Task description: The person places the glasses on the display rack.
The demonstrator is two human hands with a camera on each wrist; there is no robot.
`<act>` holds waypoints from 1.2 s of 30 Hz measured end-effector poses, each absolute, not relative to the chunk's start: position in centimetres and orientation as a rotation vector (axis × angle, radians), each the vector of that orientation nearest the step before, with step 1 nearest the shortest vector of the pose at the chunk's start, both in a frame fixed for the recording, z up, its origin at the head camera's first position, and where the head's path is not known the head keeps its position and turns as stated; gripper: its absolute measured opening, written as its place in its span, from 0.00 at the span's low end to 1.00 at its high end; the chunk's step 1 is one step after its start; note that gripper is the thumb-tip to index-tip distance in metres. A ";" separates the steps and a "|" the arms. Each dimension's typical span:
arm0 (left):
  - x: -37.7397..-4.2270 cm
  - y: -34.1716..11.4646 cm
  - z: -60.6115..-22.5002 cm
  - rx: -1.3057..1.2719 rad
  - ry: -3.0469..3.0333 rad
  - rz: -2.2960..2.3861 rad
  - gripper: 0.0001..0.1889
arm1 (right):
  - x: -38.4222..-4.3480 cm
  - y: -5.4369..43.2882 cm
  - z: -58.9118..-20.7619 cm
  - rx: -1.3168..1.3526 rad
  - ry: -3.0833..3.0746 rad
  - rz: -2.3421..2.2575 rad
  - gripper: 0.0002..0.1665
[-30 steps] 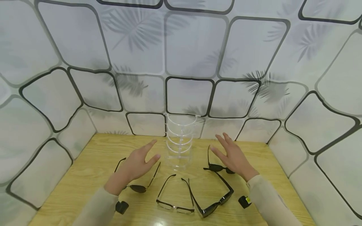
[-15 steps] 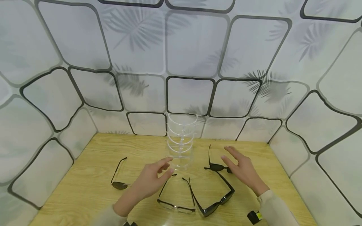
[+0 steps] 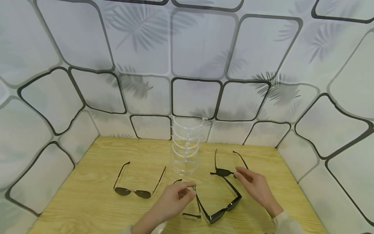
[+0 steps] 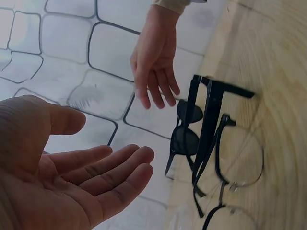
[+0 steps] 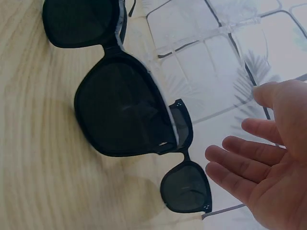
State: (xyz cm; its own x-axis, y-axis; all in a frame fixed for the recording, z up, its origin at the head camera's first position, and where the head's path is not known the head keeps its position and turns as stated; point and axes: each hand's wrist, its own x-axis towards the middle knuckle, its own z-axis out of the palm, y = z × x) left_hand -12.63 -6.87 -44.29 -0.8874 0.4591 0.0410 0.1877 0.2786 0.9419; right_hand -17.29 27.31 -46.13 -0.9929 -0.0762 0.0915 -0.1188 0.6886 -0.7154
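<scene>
The left hand has shifted over clear-lensed, black-browed glasses.

No letters, numbers or brands can be read. In the right wrist view, a pale mark is seen on the large sunglasses, near five o'clock on the lower lens; pale dots are borne by the small sunglasses at five o'clock.

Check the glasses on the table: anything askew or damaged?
No visible damage. The thick black sunglasses look askew: front slanted more than the rest in the head view, one temple crossing that of the clear-lens glasses; contact unclear.
</scene>
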 end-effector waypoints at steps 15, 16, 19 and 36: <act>-11.5 -3.9 -48.1 0.553 2.072 1.663 0.25 | -16.7 27.7 -48.3 0.114 -2.854 1.276 0.23; -11.7 -3.7 -49.1 0.554 2.066 1.641 0.27 | -16.6 27.7 -48.4 0.114 -2.849 1.281 0.22; -12.4 -3.1 -53.2 0.567 2.045 1.632 0.29 | -16.4 27.7 -48.8 0.122 -2.845 1.292 0.22; -10.6 0.1 -55.7 0.363 2.092 1.615 0.33 | -15.5 28.0 -50.4 0.118 -2.812 1.490 0.21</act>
State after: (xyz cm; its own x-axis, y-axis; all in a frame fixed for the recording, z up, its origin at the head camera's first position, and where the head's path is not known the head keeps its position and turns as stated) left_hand -10.61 0.06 -55.74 -0.8548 0.4781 -0.2021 -0.0745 0.2723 0.9593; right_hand -15.55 27.99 -50.39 -0.9963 -0.0854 -0.0037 -0.0449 0.5595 -0.8276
